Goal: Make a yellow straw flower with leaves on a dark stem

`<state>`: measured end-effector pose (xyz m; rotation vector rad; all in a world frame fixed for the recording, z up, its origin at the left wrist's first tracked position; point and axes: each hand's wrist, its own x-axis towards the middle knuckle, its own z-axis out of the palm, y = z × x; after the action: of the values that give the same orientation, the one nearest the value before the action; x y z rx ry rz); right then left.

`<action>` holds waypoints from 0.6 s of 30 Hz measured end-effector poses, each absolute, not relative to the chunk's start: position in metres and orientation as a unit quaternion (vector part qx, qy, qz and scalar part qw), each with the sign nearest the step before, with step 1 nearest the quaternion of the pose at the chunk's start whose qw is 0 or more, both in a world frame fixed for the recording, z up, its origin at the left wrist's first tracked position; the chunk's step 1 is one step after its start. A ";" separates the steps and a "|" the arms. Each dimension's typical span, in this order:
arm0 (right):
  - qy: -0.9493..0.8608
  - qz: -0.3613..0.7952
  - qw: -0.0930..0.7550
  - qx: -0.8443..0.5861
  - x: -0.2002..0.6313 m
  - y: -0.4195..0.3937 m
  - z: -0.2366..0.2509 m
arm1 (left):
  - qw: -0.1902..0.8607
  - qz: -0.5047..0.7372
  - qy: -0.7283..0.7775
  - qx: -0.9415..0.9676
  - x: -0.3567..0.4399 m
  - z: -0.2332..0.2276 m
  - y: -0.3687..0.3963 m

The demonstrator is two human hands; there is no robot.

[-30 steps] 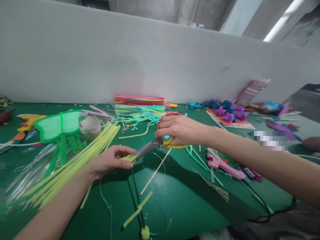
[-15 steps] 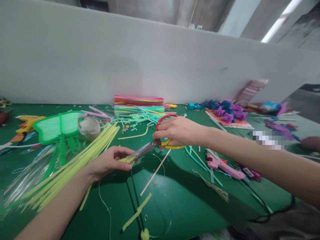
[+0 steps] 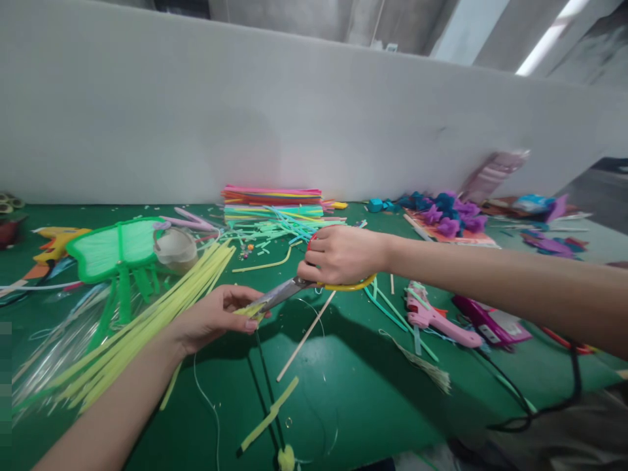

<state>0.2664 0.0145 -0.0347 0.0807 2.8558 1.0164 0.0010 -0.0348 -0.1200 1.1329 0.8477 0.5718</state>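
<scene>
Left hand [image 3: 216,317]: fingers pinch a yellow-green strip [image 3: 248,310] just above the green desk [image 3: 363,392], steadying it for the blades
Right hand [image 3: 338,255]: fingers closed through the scissors [image 3: 299,288] handles; blades closed on the strip
Nearby: yellow strip bundle [image 3: 147,320], pink glue gun [image 3: 436,320]
Hidden: red handle loop mostly behind the fingers; strip's length hard to make out

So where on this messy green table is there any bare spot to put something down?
Barest is the green table in front, between the loose wooden stick and the pink glue gun, though thin wires cross it. Crowded: yellow strips on the left, cut scraps by the stacked sheets behind the hands.
</scene>
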 end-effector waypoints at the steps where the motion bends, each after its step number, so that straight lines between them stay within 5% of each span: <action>1: 0.941 0.333 0.055 0.025 0.266 0.015 -0.035 | 0.723 0.259 0.384 0.512 0.001 -0.120 -0.035; 10: 0.950 0.289 0.065 0.094 0.269 0.008 -0.032 | 0.729 0.263 0.394 0.494 0.000 -0.121 -0.035; 18: 0.898 0.227 0.100 0.363 0.276 0.008 -0.051 | 0.629 0.210 0.423 0.618 0.003 -0.107 -0.037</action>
<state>0.2763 0.0078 -0.0509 1.0737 2.6558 0.6703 0.0027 -0.0368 -0.1073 1.4151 0.9699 0.4818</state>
